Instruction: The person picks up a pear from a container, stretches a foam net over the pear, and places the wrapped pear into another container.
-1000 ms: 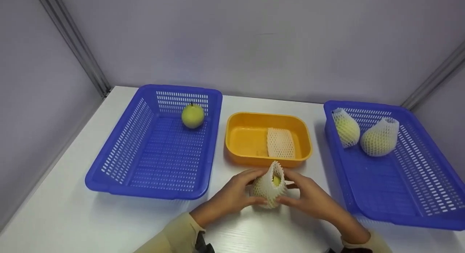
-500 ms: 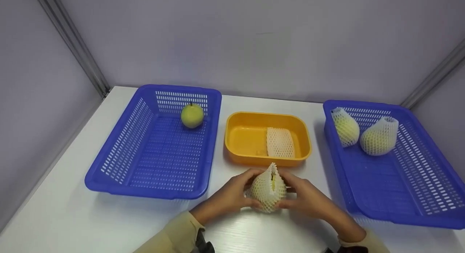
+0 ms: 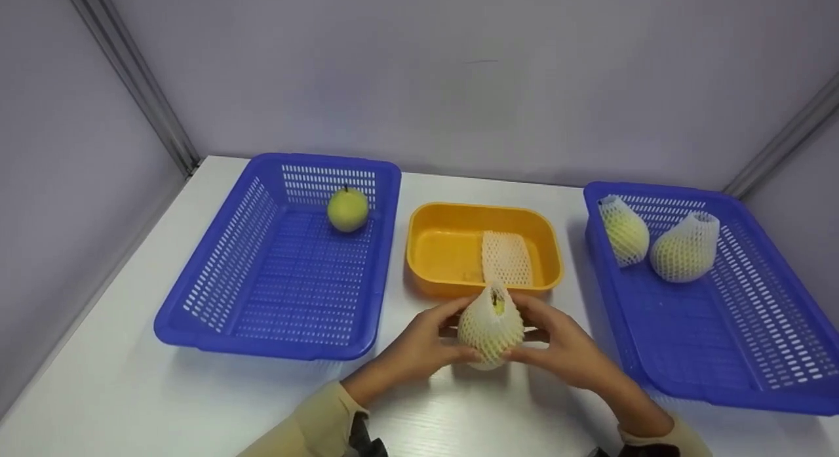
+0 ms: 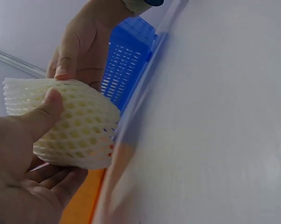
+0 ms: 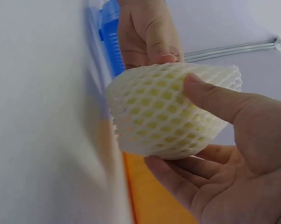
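Both hands hold a round yellow-green pear (image 3: 499,306) wrapped in a white foam net sleeve (image 3: 488,336), just in front of the orange tub. My left hand (image 3: 426,342) grips its left side, thumb in front and fingers behind. From the right, my right hand (image 3: 564,342) grips it the same way. The sleeve's open end points up, and the stem shows through it. In the left wrist view the sleeved pear (image 4: 75,123) appears raised off the table, with the thumb pressing the net. The right wrist view shows the net (image 5: 164,112) covering most of the fruit.
An orange tub (image 3: 452,288) holds a flat foam net (image 3: 507,257). The left blue basket (image 3: 269,349) contains one bare pear (image 3: 348,209). In the right blue basket (image 3: 606,293) lie two sleeved pears (image 3: 624,233). Grey walls stand behind the white table (image 3: 262,404).
The sleeved pear has tilted back and forth between the hands and now sits slightly higher, closer to the tub. Both hands keep their hold. The baskets and their contents stay put.
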